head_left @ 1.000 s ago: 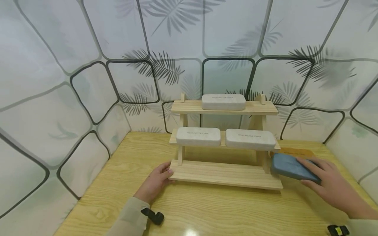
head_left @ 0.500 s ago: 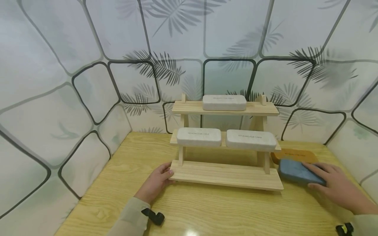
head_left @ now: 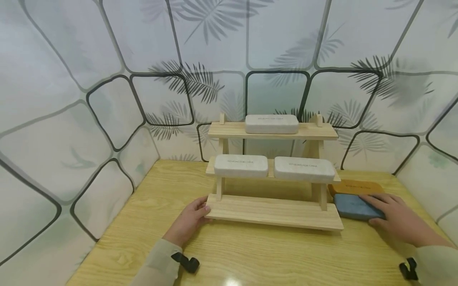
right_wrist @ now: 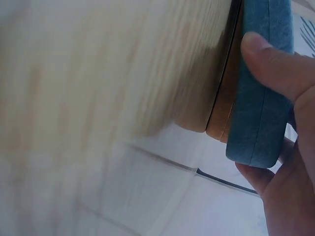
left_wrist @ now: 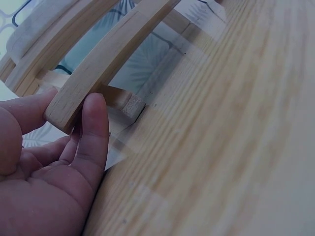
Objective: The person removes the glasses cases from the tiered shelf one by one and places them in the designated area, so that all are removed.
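Observation:
My left hand pinches the left end of the bottom board of a three-tier wooden stand; in the left wrist view the thumb and fingers hold the board's end. At the stand's right, my right hand grips a blue glasses case, with the thumb on its near side in the right wrist view. An orange-brown glasses case lies just behind the blue one, partly hidden by it. Whether the blue case touches the table is not clear.
One white glasses case sits on the top shelf. Two more, a left white case and a right white case, lie along the middle shelf. Patterned wall covering encloses the wooden table at the back and sides.
The blue case has come down and away from the stand's right end, then slid slightly back left, in my right hand. More of the orange-brown case shows. My left hand stays put.

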A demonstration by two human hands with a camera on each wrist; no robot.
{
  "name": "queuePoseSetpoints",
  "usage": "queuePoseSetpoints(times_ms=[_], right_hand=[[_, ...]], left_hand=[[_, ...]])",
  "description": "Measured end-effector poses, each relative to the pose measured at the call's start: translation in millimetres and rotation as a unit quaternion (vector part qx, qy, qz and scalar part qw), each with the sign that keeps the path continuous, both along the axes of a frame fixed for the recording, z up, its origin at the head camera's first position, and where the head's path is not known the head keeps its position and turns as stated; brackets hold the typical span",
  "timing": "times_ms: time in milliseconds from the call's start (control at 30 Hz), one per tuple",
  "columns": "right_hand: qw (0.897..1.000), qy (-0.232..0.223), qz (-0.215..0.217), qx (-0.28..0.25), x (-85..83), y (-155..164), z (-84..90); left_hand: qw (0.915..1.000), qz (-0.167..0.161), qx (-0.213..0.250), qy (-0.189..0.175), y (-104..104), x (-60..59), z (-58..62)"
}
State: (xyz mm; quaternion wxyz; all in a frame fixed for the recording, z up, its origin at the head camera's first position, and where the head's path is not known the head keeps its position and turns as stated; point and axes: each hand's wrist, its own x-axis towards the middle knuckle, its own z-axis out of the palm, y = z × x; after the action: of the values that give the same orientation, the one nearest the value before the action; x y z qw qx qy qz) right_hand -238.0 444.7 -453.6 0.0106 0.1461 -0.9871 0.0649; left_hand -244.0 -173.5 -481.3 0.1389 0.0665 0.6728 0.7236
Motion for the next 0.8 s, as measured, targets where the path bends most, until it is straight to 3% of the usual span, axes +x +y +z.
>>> queuePoseSetpoints(times_ms=[800], right_hand=[[1.000, 0.010, 0.002, 0.011, -7.0, -6.3, -0.4]], left_hand=[[1.0000, -0.006, -0.005, 0.004, -1.5, -1.7, -1.4]])
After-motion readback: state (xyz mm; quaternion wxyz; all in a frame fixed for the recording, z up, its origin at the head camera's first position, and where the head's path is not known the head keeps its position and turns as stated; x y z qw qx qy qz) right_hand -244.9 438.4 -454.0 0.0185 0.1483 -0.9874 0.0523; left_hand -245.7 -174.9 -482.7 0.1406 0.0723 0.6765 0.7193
